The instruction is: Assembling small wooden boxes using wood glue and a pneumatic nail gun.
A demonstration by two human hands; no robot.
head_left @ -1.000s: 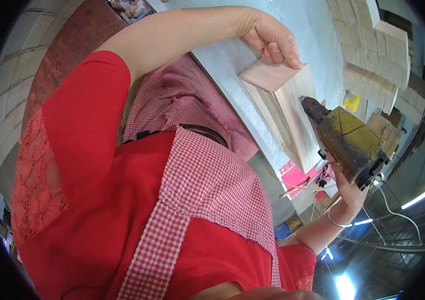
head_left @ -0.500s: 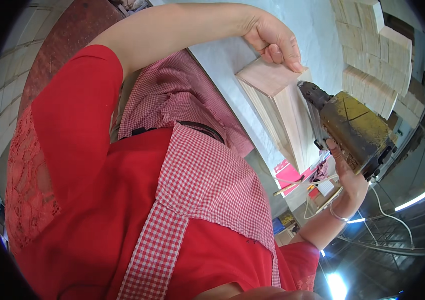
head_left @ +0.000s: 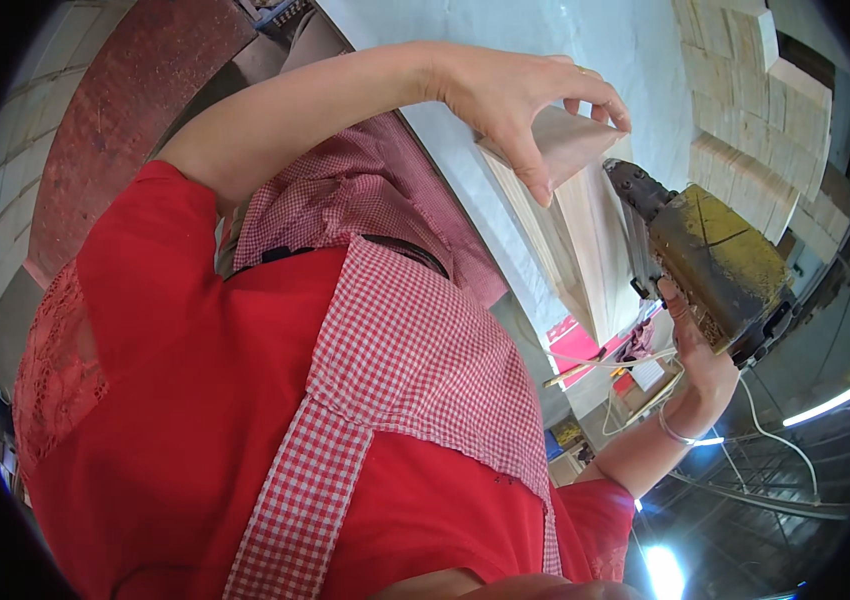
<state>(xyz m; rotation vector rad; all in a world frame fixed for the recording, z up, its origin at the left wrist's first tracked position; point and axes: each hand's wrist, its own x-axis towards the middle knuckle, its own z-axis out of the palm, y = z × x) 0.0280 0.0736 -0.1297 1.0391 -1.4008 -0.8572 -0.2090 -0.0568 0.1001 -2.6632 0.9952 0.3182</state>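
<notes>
Left hand [head_left: 525, 95] pinches a wooden block [head_left: 570, 145] onto the panel [head_left: 585, 240]; right hand [head_left: 700, 355] grips the yellow power tool [head_left: 715, 260] beside it, fastening apparently not finished.

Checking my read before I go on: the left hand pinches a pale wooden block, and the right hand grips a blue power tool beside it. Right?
Not quite: the power tool is yellow with a dark nose, not blue, as the head view shows. The left hand does pinch the pale wooden block, and the right hand grips the tool beside it.
</notes>
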